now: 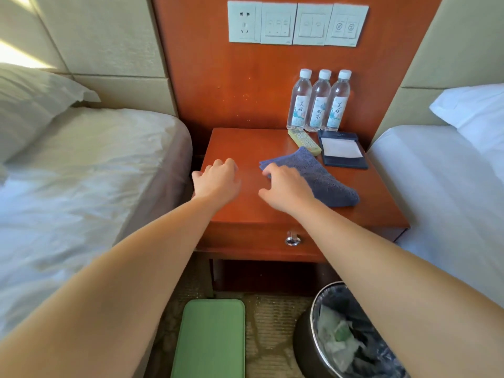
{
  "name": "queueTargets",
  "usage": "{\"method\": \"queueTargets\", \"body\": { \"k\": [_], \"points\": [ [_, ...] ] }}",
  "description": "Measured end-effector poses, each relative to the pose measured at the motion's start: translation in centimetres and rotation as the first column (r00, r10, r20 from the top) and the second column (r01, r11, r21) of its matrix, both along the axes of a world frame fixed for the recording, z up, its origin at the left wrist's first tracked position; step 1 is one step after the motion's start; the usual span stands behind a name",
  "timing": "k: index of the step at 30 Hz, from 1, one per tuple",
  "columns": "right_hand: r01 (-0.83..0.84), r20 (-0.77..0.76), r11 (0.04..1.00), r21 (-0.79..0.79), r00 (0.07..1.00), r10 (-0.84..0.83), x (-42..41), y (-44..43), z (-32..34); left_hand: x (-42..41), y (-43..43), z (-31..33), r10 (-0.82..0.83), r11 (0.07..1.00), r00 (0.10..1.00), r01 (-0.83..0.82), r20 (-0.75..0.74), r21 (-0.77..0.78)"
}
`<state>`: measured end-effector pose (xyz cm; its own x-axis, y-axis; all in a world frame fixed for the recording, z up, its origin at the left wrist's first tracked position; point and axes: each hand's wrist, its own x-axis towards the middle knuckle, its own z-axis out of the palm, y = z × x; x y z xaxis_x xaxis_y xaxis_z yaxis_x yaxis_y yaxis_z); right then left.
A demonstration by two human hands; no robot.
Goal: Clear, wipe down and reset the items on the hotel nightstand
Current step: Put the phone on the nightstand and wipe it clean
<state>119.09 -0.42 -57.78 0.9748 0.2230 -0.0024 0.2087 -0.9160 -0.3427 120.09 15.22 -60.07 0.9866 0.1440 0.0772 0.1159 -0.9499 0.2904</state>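
Both hands over nightstand (245, 144), apart from each other, neither gripping anything. Left hand (218, 181) over left half of top, fingers loosely curled, empty. Right hand (286, 188) mid-top, fingers relaxed, tips at left edge of blue cloth (327, 184); contact unclear. Cloth lies crumpled right of centre, far corner over near end of remote (302, 140). Notepad (342, 150) just right of remote. Three bottles (320, 102) upright in a row at back right. Bin (308, 342) on floor below right
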Motion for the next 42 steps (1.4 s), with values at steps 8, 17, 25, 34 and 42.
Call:
{"method": "queueTargets", "body": {
  "k": [8,17,25,34,42],
  "points": [
    [-0.05,0.21,0.992,0.117,0.977,0.025,-7.1,-1.3,-5.3,-9.4,-0.2,-5.7,-0.122,0.992,0.959,0.127,0.256,-0.002],
    [-0.076,0.267,0.987,0.142,0.963,0.036,-20.1,-5.4,-13.4,-21.6,-3.7,-14.1,-0.291,0.957,0.934,0.283,0.208,0.068],
    [0.138,0.193,0.96,0.245,0.963,-0.188,-33.0,-15.0,-21.4,-31.0,-13.3,-23.5,-0.52,0.85,0.835,0.527,-0.18,-0.012],
    [0.453,-0.187,0.89,0.053,0.88,-0.436,-40.4,-25.6,-32.0,-36.3,-23.5,-34.4,-0.51,0.833,0.73,0.284,-0.456,-0.475],
    [0.644,-0.616,0.759,-0.097,0.56,-0.554,-41.4,-29.4,-41.1,-37.1,-28.5,-40.5,-0.336,0.755,0.683,-0.217,-0.649,-0.619]
  ]
}}
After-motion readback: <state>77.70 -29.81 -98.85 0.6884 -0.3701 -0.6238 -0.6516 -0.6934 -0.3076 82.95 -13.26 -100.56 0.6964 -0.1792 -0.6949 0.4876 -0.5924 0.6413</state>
